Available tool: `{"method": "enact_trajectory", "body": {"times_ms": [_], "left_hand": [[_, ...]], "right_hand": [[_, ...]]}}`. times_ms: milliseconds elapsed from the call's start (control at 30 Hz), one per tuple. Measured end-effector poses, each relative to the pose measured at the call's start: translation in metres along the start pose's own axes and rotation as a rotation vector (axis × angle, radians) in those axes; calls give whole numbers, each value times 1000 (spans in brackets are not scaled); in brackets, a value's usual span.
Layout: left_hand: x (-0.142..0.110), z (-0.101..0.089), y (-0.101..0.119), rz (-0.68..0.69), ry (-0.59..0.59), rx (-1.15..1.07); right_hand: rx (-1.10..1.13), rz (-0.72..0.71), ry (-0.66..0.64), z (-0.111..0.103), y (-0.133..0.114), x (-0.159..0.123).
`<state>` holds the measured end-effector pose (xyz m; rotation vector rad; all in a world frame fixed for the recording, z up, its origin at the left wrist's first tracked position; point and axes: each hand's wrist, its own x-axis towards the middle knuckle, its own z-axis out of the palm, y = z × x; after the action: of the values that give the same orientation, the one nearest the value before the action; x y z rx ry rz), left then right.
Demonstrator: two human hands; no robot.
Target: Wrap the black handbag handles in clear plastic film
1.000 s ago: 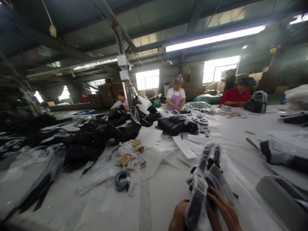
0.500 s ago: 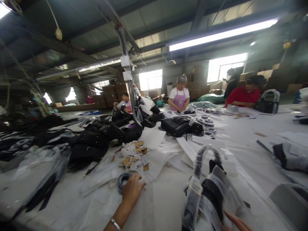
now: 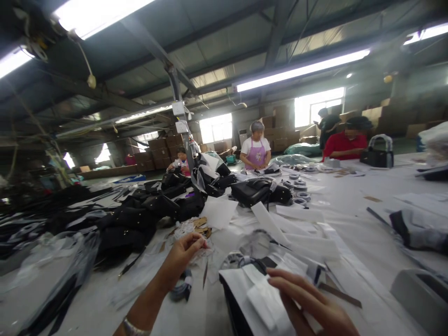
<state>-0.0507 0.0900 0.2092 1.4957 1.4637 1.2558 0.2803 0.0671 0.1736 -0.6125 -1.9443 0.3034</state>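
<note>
My left hand reaches out over the heap of paper tags with its fingertips pinched together on a small tag from the heap. Just below that wrist lies a grey roll of strap. My right hand rests with fingers stretched flat on a black handbag wrapped in white paper and clear plastic, standing on the white table right in front of me.
A pile of black bags covers the table's left side, with plastic-wrapped pieces nearer me. White paper sheets and tape rolls lie in the middle. Three people work at the far end. A grey chair back stands at right.
My left hand moved from the grey roll up to the tag heap and pinched a tag. The wrapped bag now sits lower, with my right hand flat on top.
</note>
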Motion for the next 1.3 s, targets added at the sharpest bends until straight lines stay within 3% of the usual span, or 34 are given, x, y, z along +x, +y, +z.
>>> {"method": "enact_trajectory", "body": {"times_ms": [100, 200, 333, 400, 467, 600, 733, 833, 933, 1000, 1167, 1300], "left_hand": [[-10, 12, 41, 35, -95, -100], [-20, 26, 68, 55, -198, -134], [-31, 36, 91, 68, -262, -129], [-36, 38, 99, 74, -268, -116], [-38, 39, 104, 66, -265, -91], [-36, 44, 102, 36, -229, -28], [-31, 51, 88, 91, -129, 59], [-38, 58, 81, 232, -45, 149], [-51, 70, 79, 373, -44, 235], [-57, 79, 77, 360, -6, 247], [-58, 93, 64, 180, 107, 97], [-61, 101, 54, 222, 245, 126]], "right_hand": [[156, 96, -95, 21, -8, 43], [469, 256, -192, 43, -13, 69], [896, 504, -246, 59, -10, 80], [989, 637, -274, 61, -7, 81], [1036, 678, -322, 58, -7, 82], [1198, 632, -320, 47, -13, 81], [1237, 761, -280, 41, -18, 76], [1198, 770, -245, 39, -17, 74], [1200, 762, -235, 34, -18, 75], [1207, 765, -229, 30, -21, 76], [1273, 799, -219, 21, -28, 77], [1503, 796, -165, 18, -24, 74]]}}
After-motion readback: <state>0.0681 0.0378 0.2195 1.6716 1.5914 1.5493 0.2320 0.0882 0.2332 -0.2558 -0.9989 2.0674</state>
